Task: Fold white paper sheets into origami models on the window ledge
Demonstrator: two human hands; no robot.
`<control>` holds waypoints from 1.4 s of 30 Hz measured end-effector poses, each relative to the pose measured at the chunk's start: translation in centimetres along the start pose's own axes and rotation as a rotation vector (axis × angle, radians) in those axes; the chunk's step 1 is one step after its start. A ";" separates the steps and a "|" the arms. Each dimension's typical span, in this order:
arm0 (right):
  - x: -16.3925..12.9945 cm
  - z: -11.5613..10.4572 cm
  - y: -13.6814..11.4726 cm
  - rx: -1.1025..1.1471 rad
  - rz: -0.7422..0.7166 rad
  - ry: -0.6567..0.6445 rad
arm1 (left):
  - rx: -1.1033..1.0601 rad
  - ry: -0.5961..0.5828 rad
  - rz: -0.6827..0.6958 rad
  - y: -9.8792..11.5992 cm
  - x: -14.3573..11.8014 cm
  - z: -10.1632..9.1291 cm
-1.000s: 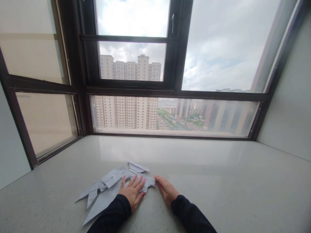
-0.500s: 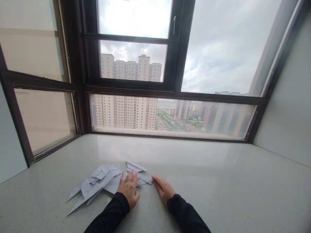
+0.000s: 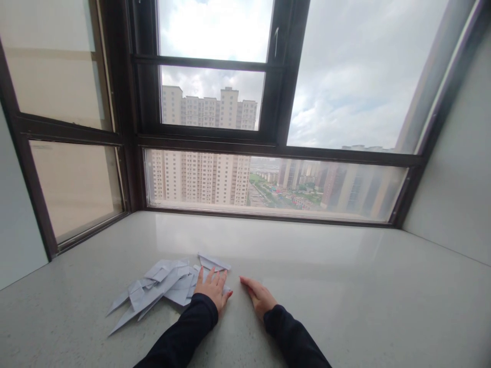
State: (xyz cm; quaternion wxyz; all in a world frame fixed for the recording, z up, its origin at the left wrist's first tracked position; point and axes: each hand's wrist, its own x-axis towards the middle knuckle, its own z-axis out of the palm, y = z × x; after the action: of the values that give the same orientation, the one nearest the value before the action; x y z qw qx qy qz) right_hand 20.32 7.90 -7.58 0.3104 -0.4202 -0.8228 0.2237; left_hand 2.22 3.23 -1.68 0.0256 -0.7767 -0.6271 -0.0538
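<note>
The window (image 3: 245, 112) fills most of what I see, its dark frame splitting it into five panes that I can count, with tall buildings and cloud behind the glass. Below it runs one pale speckled surface (image 3: 345, 286), wide and glossy, reaching from the window frame down to my arms.

On that surface, towards my left, lies one loose heap of folded white paper (image 3: 161, 286). The pieces overlap too much for an exact count; I can make out at least four pointed shapes, one long one (image 3: 128, 319) fanning out to the left and one small flat piece (image 3: 214, 261) at the far edge of the heap, nearest the window.

My two hands are in view, both in dark sleeves. My left hand (image 3: 213, 291) lies flat, palm down, on the right end of the paper heap, fingers spread and straight, pressing the sheets against the surface. Its grip is released: nothing is pinched or curled around, the paper only sits under the palm and fingers.

My right hand (image 3: 259, 295) rests on the bare surface just beside the heap, apart from the paper, on its edge with fingers stretched out together and pointing towards the left hand. Its grip is also loose and holds nothing.
</note>
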 end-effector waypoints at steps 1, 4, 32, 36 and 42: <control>0.0 0.0 -0.1 0.000 0.009 0.005 | 0.010 0.003 -0.027 -0.3 -0.2 -0.1; 0.0 -0.1 -0.4 -0.005 0.024 0.012 | 0.033 0.018 -0.097 -1.2 -0.4 -0.4; -0.9 -0.2 -3.9 -0.117 0.079 0.012 | -0.076 0.050 0.099 -1.6 -2.6 1.6; -0.9 -0.4 -4.3 -0.170 0.047 -0.050 | -0.067 0.111 0.093 -2.2 -2.4 2.7; -0.9 -0.5 -4.3 -0.246 0.003 -0.114 | -0.117 0.127 0.267 -3.2 -1.4 3.7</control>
State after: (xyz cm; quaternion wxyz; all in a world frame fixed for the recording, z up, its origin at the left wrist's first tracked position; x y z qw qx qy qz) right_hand 18.65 4.82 -4.81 0.2088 -0.4432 -0.8596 0.1450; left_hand -1.02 2.93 -5.65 0.0268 -0.8483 -0.5113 -0.1353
